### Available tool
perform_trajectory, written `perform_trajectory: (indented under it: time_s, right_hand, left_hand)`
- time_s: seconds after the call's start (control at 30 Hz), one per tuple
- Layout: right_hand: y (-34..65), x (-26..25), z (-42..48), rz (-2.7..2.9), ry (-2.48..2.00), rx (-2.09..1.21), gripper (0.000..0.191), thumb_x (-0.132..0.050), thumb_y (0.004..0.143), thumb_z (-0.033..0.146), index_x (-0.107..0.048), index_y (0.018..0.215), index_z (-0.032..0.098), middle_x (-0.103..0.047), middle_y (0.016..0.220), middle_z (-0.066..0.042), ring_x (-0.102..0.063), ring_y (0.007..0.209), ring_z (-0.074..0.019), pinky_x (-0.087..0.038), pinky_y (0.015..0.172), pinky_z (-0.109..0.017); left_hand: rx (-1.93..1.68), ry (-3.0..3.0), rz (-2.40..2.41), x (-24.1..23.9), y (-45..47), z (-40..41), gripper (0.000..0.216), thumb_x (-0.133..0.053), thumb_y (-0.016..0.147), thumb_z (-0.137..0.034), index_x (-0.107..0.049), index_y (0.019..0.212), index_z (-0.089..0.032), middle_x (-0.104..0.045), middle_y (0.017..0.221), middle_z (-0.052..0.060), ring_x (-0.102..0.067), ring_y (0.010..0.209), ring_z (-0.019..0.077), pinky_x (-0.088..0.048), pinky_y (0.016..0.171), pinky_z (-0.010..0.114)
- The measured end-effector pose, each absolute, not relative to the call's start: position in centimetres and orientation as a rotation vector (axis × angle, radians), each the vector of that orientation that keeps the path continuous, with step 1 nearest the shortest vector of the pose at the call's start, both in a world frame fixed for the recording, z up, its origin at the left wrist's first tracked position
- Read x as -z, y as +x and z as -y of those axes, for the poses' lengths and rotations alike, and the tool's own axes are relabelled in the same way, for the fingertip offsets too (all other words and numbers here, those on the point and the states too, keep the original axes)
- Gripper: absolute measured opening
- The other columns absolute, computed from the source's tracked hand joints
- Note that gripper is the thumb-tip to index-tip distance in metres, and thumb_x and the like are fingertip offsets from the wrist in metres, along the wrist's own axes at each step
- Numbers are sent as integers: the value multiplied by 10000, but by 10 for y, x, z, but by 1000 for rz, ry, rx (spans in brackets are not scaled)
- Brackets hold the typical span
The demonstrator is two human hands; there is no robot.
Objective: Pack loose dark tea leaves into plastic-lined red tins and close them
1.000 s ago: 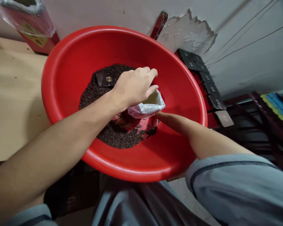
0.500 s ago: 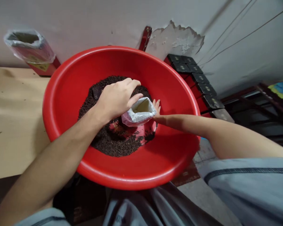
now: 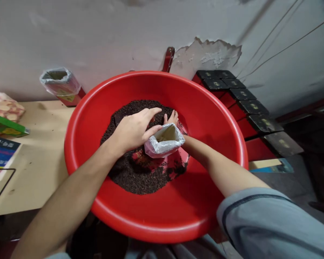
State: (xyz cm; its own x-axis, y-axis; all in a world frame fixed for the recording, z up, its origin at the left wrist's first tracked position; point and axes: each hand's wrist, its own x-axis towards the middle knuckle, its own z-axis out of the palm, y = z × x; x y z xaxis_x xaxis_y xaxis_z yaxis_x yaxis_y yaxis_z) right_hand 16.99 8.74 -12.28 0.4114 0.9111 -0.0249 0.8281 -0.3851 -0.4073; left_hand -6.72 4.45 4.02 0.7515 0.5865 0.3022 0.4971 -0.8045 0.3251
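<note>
A big red plastic basin (image 3: 97,108) holds a heap of dark loose tea leaves (image 3: 140,180). In the middle of the heap stands a small red box lined with a clear plastic bag (image 3: 164,142), its mouth open. My left hand (image 3: 135,127) rests on the leaves beside the bag, thumb and fingers pinching the bag's rim. My right hand (image 3: 172,118) reaches behind the bag, fingers stretched out on the leaves, mostly hidden by the bag.
A second bag-lined red box (image 3: 59,84) stands against the wall at the back left. A row of red boxes with black lids (image 3: 243,97) runs along the right. A green tin (image 3: 5,126) and printed cards lie on the wooden table (image 3: 37,165) at left.
My right hand has slid from the right side of the bag round to behind it. The left hand stays on the bag's rim. The camera has tilted up, so more table shows.
</note>
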Motion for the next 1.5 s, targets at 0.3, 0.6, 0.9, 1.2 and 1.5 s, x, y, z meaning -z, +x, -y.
perform_trajectory:
  time_s: [0.3, 0.6, 0.9, 1.2, 1.5]
  right_hand:
    - [197, 149, -136, 1176, -2220, -195, 519, -297, 1092, 324, -611, 1429, 86, -571, 1444, -217, -552, 1328, -238, -372, 1154, -324]
    - [210, 109, -144, 1292, -2099, -291, 476, -404, 1058, 332, -755, 1246, 71, -753, 1239, -200, -685, 1098, -268, -472, 1024, -332]
    - [171, 15, -120, 1486, -1659, -332, 364, -492, 1032, 332, -784, 1033, 115, -783, 987, -88, -689, 928, -202, -515, 914, -306]
    - [152, 11, -16, 2457, -1053, -220, 345, -479, 1026, 393, -763, 960, 209, -713, 972, -87, -633, 893, -197, -517, 862, -346]
    - [128, 37, -33, 2519, -1446, -556, 112, -785, 821, 302, -742, 754, 223, -710, 733, 6, -606, 678, -159, -538, 709, -301]
  left_hand:
    - [-398, 2739, -1019, -39, -71, -57, 487, -585, 1047, -402, -557, 1494, -210, -749, 1253, 98, -740, 1022, 250, -587, 897, 366]
    - [-252, 2749, -1191, -29, -79, -84, 386, -564, 1055, -372, -655, 1386, -196, -768, 1272, 106, -721, 1124, 255, -554, 988, 375]
    - [19, 2761, -1366, -19, -85, -101, 386, -543, 1052, -375, -701, 1361, -205, -738, 1378, 118, -682, 1257, 296, -545, 1026, 387]
    - [-7, 2771, -1299, -17, -82, -100, 366, -566, 1033, -355, -724, 1332, -214, -765, 1328, 110, -708, 1199, 275, -545, 1010, 371]
    - [25, 2765, -1294, -23, -81, -95, 349, -566, 1038, -341, -732, 1313, -206, -774, 1294, 103, -716, 1160, 249, -545, 991, 340]
